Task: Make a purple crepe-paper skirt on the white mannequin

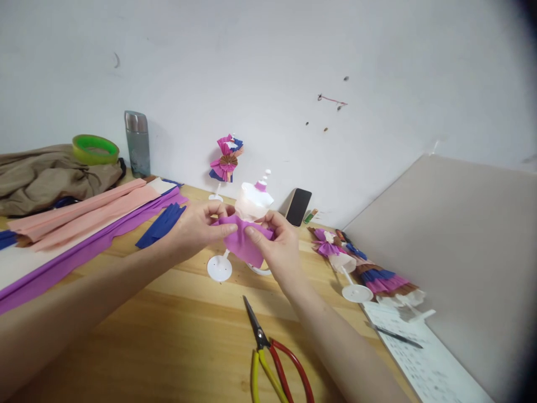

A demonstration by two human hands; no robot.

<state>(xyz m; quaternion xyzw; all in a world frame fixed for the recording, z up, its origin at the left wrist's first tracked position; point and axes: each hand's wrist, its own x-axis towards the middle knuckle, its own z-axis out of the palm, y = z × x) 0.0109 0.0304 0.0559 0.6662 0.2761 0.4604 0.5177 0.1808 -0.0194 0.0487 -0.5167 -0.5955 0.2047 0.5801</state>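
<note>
Both hands work at a small white dress form [254,200], which tilts over a white round base [219,268]. A piece of purple crepe paper [243,243] lies across its waist. My left hand [205,224] pinches the paper's left side between thumb and fingers. At the right side, my right hand [282,240] pinches it too, with the thumb on the front. A purple band circles the form's neck, under a white knob. Part of a white ring shows below the paper. Scissors [262,341] with yellow and red handles lie nearer to me.
Crepe paper strips [96,212] and a blue piece [160,225] lie at left, near a bottle [137,145] and tape roll [95,159]. A decorated form [226,159] stands behind. A phone [298,207] leans on the wall. More decorated forms [384,280] and a pen [398,337] on paper lie right.
</note>
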